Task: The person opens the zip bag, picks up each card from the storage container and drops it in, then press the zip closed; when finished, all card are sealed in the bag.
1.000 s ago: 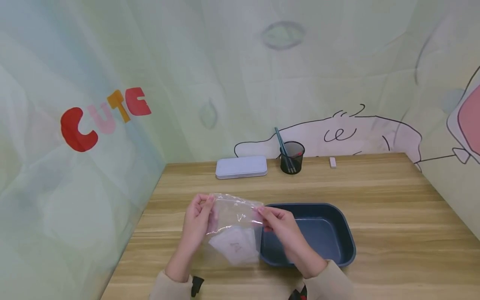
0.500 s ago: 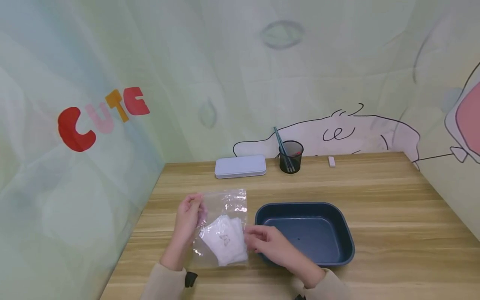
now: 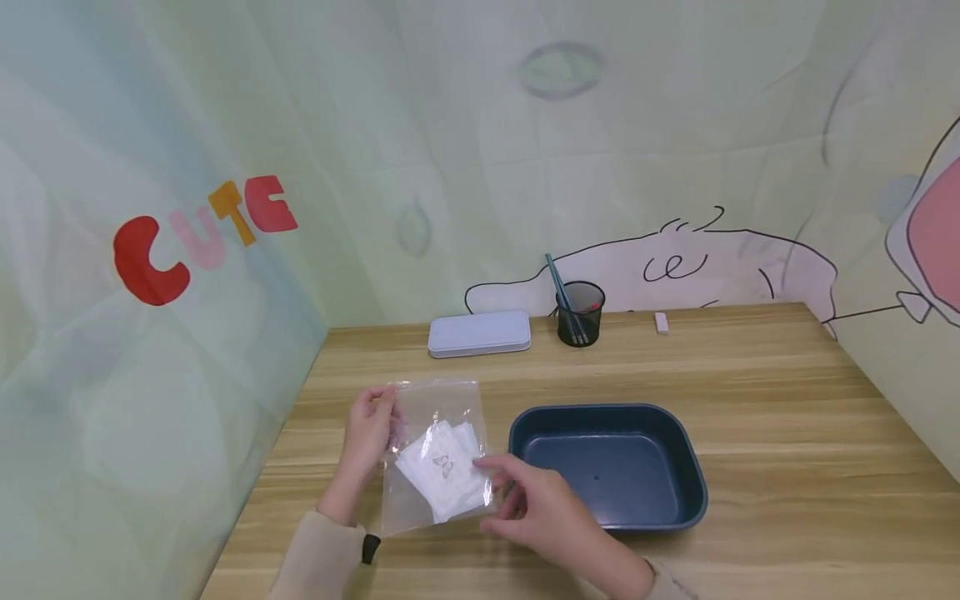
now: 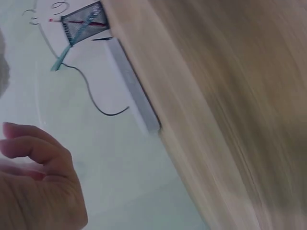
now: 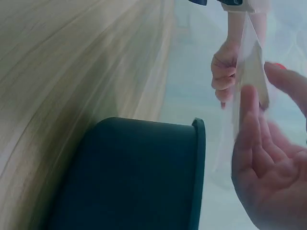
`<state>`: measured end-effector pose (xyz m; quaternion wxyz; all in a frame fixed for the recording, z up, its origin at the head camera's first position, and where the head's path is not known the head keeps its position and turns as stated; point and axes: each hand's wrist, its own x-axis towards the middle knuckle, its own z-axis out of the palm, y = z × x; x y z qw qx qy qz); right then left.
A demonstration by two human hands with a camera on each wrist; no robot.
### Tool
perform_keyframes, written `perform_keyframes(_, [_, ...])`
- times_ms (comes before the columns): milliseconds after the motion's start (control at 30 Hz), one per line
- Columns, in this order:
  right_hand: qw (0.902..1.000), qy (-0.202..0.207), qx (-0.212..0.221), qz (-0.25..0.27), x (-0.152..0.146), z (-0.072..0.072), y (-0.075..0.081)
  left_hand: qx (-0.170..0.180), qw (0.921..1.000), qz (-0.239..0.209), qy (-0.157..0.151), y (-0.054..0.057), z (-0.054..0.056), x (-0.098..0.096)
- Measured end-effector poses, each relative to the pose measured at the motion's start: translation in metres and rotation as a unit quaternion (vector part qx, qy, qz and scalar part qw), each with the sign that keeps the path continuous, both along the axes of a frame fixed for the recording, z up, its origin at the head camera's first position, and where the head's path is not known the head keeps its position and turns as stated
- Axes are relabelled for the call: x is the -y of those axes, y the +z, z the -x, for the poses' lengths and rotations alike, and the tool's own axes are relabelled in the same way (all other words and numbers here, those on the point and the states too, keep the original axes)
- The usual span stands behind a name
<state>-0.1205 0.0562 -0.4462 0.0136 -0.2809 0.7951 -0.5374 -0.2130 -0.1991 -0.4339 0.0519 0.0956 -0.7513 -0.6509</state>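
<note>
Clear zip bag (image 3: 431,454) with folded white wipes (image 3: 442,471) held above wooden table (image 3: 750,400), left of dark blue tray (image 3: 686,467). Left hand (image 3: 369,433) pinching top-left corner. Right hand (image 3: 536,504) fingers relaxed, fingertips touching bag's right edge.

Left wrist cam is pretty tilted. The left hand (image 4: 36,187) sits bottom left with its fingers (image 4: 33,146) curled; can't tell if it's holding anything. The wooden table (image 4: 230,110) fills the right side, blurry. At the far edge there's a mesh pen cup (image 4: 85,25) beside a flat pale case (image 4: 132,86).
</note>
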Motion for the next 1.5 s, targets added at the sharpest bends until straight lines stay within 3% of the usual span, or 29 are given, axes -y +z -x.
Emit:
perform_keyframes(100, [0.9955,-0.032,-0.077,-0.044,0.003,-0.002,-0.002,0.003,0.9996,0.026,-0.006,-0.006,0.005,0.001])
perform_keyframes(200, [0.9811,-0.069,-0.161,-0.083,0.007,-0.002,-0.008,0.014,0.9981,0.058,-0.013,-0.012,0.009,0.002])
perform_keyframes(400, [0.934,-0.102,-0.299,-0.166,0.011,0.003,-0.02,0.052,0.9913,0.113,-0.043,-0.02,0.013,0.009])
perform_keyframes(633, [0.891,-0.106,-0.378,-0.229,0.019,0.007,-0.026,0.078,0.9759,0.182,-0.09,-0.025,0.017,0.016])
perform_keyframes(800, [0.8501,-0.117,-0.438,-0.268,0.029,0.008,-0.03,0.098,0.9642,0.219,-0.114,-0.026,0.017,0.018])
perform_keyframes(933, [0.8207,-0.084,-0.46,-0.328,0.035,0.009,-0.033,0.105,0.9555,0.246,-0.124,-0.027,0.017,0.019])
perform_keyframes(1033, [0.8075,-0.051,-0.462,-0.363,0.039,0.01,-0.036,0.108,0.9502,0.262,-0.13,-0.03,0.017,0.02])
perform_keyframes(1233, [0.7687,-0.026,-0.483,-0.419,0.044,0.013,-0.043,0.113,0.9402,0.297,-0.123,-0.032,0.017,0.022])
perform_keyframes(1300, [0.7598,-0.023,-0.486,-0.432,0.046,0.014,-0.045,0.114,0.9377,0.305,-0.12,-0.031,0.018,0.021])
perform_keyframes(1500, [0.7469,-0.024,-0.47,-0.47,0.052,0.013,-0.045,0.122,0.9367,0.306,-0.117,-0.031,0.021,0.022])
